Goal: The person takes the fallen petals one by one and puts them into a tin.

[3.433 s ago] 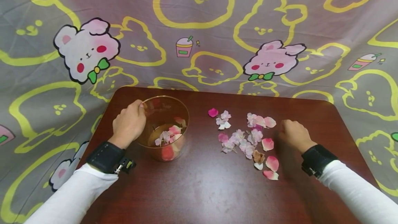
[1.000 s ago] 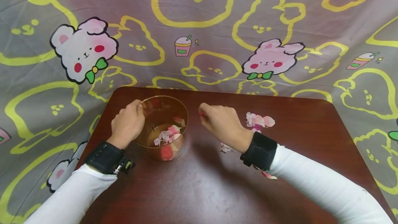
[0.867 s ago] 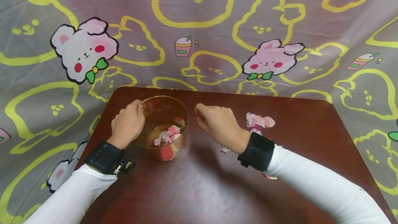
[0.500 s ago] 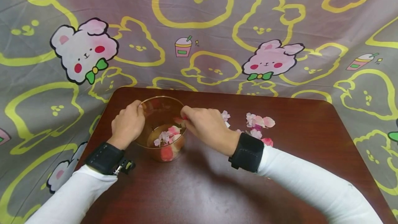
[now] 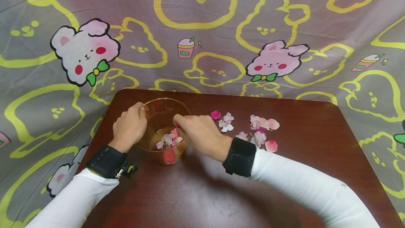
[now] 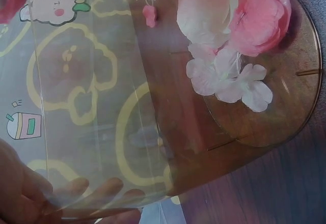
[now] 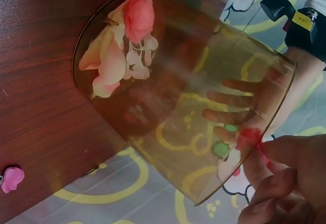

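On the left side of the brown table [image 5: 221, 200] stands a see-through brown tub [image 5: 153, 156], upright, with its round top facing up. The left hand [image 5: 129, 126] grips the tub by its rim on the left. The right hand [image 5: 202, 133] is at the other side, with its fingertips over the top of the tub. It pinches a small red petal [image 7: 248, 138] between thumb and finger. I cannot tell if that hand touches the rim. Down at the bottom of the tub lie some white flowers [image 5: 164, 140], a pink-red flower [image 6: 261, 19] and some cream and pink petals [image 7: 111, 63]. To the right of the tub, more bits lie flat on the table. A bright pink petal [image 5: 215, 115] is next to a little bunch of pale flowers [image 5: 226, 122]. Farther right are light pink petals [image 5: 272, 124], and nearer to the person is a group of pale blossoms [image 5: 259, 138] with a red and white petal [image 5: 271, 146] just beside it. The right arm hides part of the table there. Both arms have white sleeves [image 5: 303, 182] and black wrist bands [image 5: 240, 157]. Behind the table hangs a gray cloth [image 5: 218, 38] with yellow animal shapes, bunny faces [image 5: 85, 52] and pink drink cups [image 5: 186, 49] on it.
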A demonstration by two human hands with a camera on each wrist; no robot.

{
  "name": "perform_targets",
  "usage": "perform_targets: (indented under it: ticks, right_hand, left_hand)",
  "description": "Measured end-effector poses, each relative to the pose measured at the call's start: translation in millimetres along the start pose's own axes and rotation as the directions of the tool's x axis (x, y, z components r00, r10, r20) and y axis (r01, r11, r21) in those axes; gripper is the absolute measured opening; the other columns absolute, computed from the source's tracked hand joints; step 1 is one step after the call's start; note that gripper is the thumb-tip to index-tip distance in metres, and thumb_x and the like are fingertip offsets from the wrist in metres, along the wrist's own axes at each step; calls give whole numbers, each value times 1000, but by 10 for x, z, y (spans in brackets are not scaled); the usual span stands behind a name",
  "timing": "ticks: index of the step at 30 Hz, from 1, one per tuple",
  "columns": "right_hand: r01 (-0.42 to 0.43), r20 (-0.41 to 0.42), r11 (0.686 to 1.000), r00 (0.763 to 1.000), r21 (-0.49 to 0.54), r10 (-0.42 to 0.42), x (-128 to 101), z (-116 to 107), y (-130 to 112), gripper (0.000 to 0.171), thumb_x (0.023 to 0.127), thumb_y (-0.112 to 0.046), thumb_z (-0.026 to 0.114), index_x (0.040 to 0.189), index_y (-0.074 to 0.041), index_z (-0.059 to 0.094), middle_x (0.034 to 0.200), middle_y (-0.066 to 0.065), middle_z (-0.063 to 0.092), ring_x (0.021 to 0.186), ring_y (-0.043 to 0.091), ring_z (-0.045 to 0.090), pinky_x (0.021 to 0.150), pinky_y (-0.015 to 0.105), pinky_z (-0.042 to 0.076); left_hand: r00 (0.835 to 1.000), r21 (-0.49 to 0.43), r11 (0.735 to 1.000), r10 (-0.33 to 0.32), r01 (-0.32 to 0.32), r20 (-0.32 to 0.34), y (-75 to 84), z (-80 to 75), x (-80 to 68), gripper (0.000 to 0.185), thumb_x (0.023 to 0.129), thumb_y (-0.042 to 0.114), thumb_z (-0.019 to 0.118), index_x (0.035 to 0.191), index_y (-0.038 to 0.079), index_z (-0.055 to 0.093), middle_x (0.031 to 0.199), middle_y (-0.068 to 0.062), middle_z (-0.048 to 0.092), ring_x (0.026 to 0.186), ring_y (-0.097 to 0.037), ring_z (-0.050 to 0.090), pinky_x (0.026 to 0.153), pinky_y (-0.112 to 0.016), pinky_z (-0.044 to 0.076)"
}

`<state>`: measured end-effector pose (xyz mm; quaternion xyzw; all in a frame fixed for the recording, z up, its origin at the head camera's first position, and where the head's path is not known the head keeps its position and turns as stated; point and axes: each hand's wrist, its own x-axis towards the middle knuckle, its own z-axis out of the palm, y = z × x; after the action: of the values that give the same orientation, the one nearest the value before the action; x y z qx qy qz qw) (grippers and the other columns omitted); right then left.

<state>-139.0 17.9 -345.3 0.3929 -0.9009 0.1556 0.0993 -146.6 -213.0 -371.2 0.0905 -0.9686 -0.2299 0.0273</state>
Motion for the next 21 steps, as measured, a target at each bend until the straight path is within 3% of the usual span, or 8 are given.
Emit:
perform_targets:
  ticks: [7, 14, 21]
  right_hand:
    - [-10, 35, 999, 999, -47, 12, 5, 24, -14, 6, 96, -22, 67, 94, -17, 65, 66, -7, 58, 56, 10, 50, 47, 25, 34]
    - [-14, 8, 997, 1000, -73, 15, -14, 5, -24, 10, 96, -27, 67, 90, -19, 64, 67, -8, 59, 57, 11, 54, 47, 28, 38]
    - [-1, -23, 998, 1000, -59, 0, -25, -33, -5, 13, 96, -29, 68, 90, -18, 65, 68, -8, 59, 58, 10, 55, 48, 28, 39]
  left_hand:
    - [1000, -2, 1000, -4, 4, -4, 5, -7, 4, 42, 109, 29, 26, 132, 9, 55, 120, -28, 66, 105, -53, 65, 71, -61, 46]
    - [1000, -1, 1000, -3, 3, -8, 8, -10, 8, 41, 109, 29, 26, 128, 9, 56, 116, -28, 67, 103, -53, 65, 68, -59, 46]
    - [1000, -1, 1000, -12, 12, -5, 9, -11, 0, 43, 109, 29, 26, 134, 9, 55, 121, -29, 66, 106, -53, 65, 71, -61, 46]
